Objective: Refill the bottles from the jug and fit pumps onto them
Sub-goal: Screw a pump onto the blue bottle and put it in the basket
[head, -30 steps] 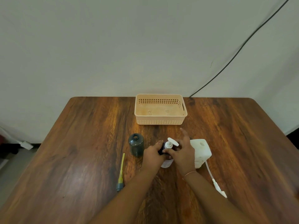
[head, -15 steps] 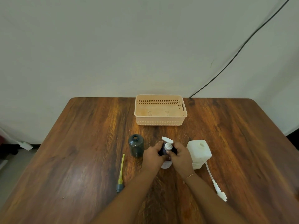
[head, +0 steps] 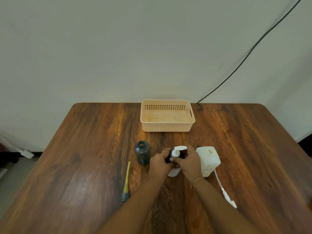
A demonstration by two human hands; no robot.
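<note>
A dark bottle (head: pixel 167 159) stands at the table's middle, mostly hidden between my hands. My left hand (head: pixel 160 163) grips its body from the left. My right hand (head: pixel 190 162) is closed round the white pump (head: pixel 177 151) seated on its neck, nozzle pointing right. A second dark bottle (head: pixel 142 152) with an open neck stands just to the left. The white jug (head: pixel 209 158) sits right of my right hand. A white pump with a long tube (head: pixel 224 191) lies on the table at the right.
A peach plastic basket (head: pixel 167 128) stands at the back of the wooden table (head: pixel 84 149). A yellow-tubed pump with a dark collar (head: pixel 126 183) lies left of my left arm. Something white (head: pixel 173 172) lies under my hands. A black cable (head: pixel 253 48) runs down the wall.
The pump's nozzle has swung round from one frame to the other and points right now. My right hand's fingers have shifted round the pump collar. The bottle stayed in place.
</note>
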